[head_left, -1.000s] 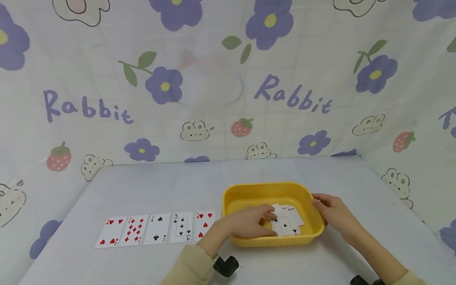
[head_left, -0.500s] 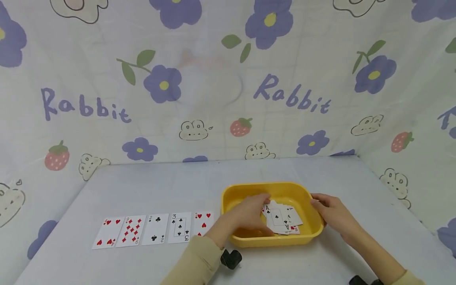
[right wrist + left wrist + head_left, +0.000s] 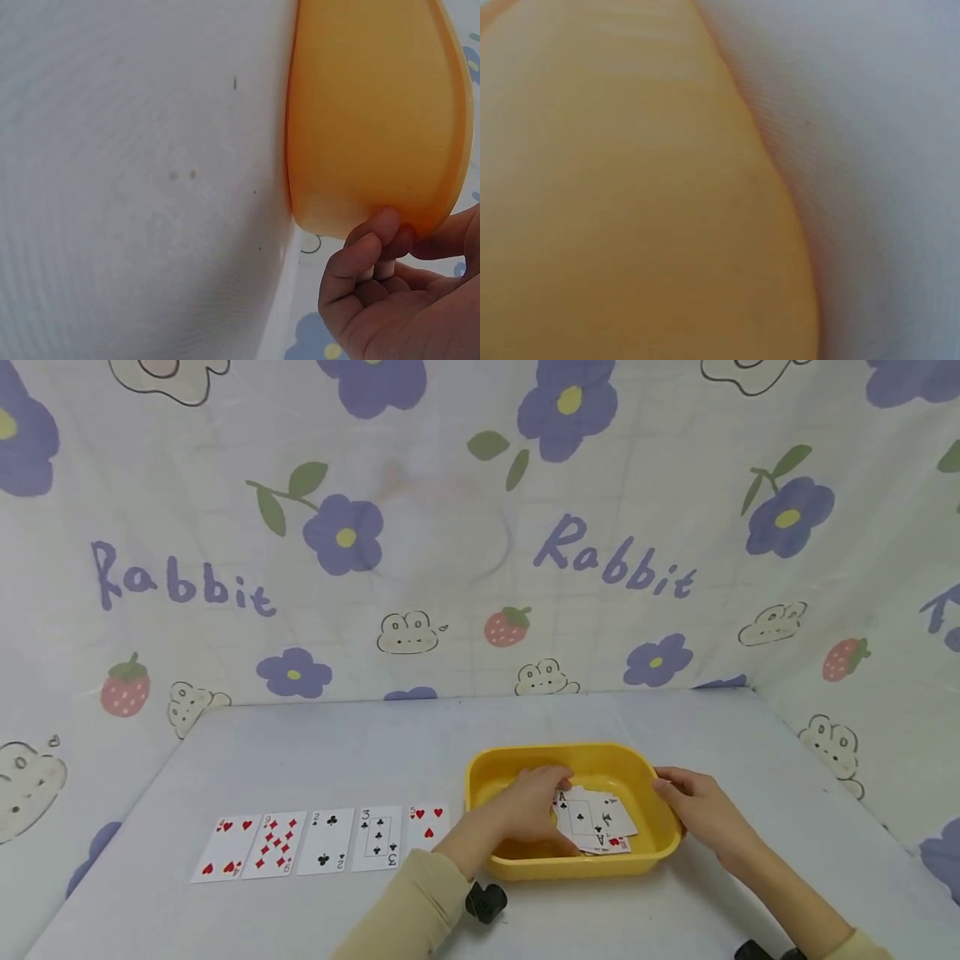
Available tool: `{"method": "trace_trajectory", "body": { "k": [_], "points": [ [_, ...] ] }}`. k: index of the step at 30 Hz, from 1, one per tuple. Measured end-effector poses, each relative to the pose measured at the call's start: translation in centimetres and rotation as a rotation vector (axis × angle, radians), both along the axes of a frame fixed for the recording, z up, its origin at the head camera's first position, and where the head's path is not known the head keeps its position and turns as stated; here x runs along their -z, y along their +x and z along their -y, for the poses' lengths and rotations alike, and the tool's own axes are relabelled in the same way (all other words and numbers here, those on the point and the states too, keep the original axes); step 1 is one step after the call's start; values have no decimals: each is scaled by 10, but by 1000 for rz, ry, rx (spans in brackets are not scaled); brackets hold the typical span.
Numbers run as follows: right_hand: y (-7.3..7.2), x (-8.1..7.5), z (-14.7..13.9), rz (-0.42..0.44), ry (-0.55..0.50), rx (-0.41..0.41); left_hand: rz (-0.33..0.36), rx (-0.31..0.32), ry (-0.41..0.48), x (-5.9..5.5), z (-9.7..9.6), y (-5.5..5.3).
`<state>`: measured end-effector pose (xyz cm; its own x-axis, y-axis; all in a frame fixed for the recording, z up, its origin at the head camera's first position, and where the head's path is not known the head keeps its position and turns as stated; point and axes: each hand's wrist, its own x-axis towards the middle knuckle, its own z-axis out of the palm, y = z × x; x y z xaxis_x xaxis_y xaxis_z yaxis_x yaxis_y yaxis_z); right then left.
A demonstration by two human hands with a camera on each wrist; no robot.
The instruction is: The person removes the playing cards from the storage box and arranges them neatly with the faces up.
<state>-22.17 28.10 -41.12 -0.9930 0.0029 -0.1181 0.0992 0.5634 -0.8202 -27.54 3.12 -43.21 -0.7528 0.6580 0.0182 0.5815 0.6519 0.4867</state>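
A yellow plastic basin point(image 3: 517, 868) stands on the table, with a loose heap of playing cards in it. An ace of clubs point(image 3: 580, 817) lies face up on top, and a red-suited card shows at the heap's lower edge. My left hand point(image 3: 528, 810) reaches into the basin at the left of the heap, thumb and fingers spread apart beside the ace; some fingers are hidden behind the hand. At the basin's right end, my right hand point(image 3: 705, 814) pinches the rim; in the right wrist view, the right hand point(image 3: 409, 300) has its fingers curled against the wall.
Left of the basin, face-up cards lie in a row: four of hearts point(image 3: 227, 850), nine of diamonds point(image 3: 274, 845), two of clubs point(image 3: 326, 842), three of clubs point(image 3: 378, 838) and five of hearts point(image 3: 428, 827), partly covered by the left arm. A patterned cloth point(image 3: 450, 552) hangs behind the table.
My left hand has drawn back a little to the left, and the ace of clubs shows fully on the heap. The right hand keeps its place on the rim.
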Motion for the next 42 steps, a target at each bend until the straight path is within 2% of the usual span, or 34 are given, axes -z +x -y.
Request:
{"method": "trace_trajectory", "body": {
  "k": [13,24,42],
  "points": [
    [0,2,-2,7,1,7,53,-30,15,1,0,1],
    [0,-1,-2,-4,5,-5,57,-3,86,-3,2,2],
    [-1,-1,2,-5,-4,-1,108,0,110,-3,5,2]
  ]
}}
